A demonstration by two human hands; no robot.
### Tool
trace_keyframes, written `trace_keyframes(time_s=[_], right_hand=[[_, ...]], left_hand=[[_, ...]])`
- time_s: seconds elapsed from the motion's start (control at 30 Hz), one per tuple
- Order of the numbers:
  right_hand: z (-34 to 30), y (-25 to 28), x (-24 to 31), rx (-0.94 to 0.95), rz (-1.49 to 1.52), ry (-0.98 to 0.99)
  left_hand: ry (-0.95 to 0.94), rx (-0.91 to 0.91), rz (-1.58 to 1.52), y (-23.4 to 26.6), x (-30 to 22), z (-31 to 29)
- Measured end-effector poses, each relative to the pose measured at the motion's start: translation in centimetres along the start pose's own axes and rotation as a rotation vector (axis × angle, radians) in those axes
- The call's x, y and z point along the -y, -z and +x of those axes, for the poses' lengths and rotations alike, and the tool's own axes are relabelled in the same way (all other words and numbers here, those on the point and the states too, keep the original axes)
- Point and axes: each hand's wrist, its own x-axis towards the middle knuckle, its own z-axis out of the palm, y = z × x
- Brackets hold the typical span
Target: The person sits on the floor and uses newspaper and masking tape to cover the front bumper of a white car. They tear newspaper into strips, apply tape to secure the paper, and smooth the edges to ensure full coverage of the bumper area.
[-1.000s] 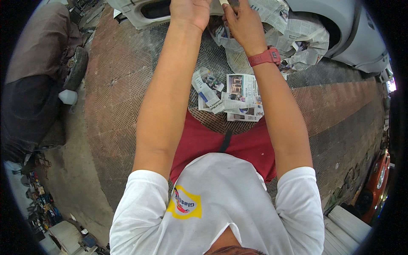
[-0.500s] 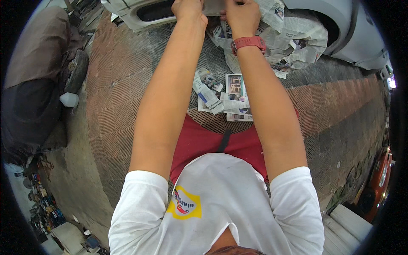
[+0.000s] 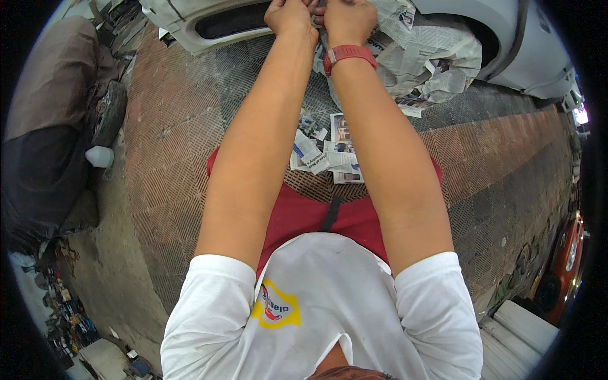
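Note:
At the top edge of the view both arms reach straight forward to a pale car bumper (image 3: 237, 38) with a dark oblong opening. My left hand (image 3: 292, 18) is closed at the bumper's right part, its fingers bent inward. Close against it, my right hand (image 3: 348, 22) is also closed, with a red watch (image 3: 351, 56) on the wrist. The fingertips of the two hands nearly meet, and whatever they pinch is too hidden to make out. Crumpled newspaper (image 3: 437, 60) covers the wheel just right of my right hand.
Torn newspaper sheets (image 3: 345, 149) lie on the patterned mat floor (image 3: 171, 126) below my forearms. The silver car body (image 3: 538, 44) curves away at the right. A dark covered bulk (image 3: 47, 145) and a white plastic container (image 3: 100, 156) stand left. A red car (image 3: 563, 266) shows far right.
My right hand has moved left, closer to my left hand, which has shifted slightly right. The fingers of both hands now come together. The whole view has shifted a little.

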Motion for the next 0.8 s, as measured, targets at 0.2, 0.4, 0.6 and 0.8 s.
trace_keyframes(time_s=[0.2, 0.4, 0.6, 0.8], right_hand=[[0.3, 0.4, 0.2, -0.029, -0.079, 0.018], [0.5, 0.6, -0.9, -0.051, -0.037, 0.217], [1.1, 0.0, -2.8, -0.085, -0.04, 0.226], [-2.1, 1.9, -4.8, -0.106, 0.555, -0.344]], left_hand=[[0.13, 0.031, -0.059, -0.6, -1.8, -1.3], [0.094, 0.234, -0.211, -0.7, -2.6, -2.3], [-0.033, 0.422, -0.234, -0.3, -1.3, -3.4], [-0.126, 0.413, -0.071, 0.3, -1.5, -3.7]])
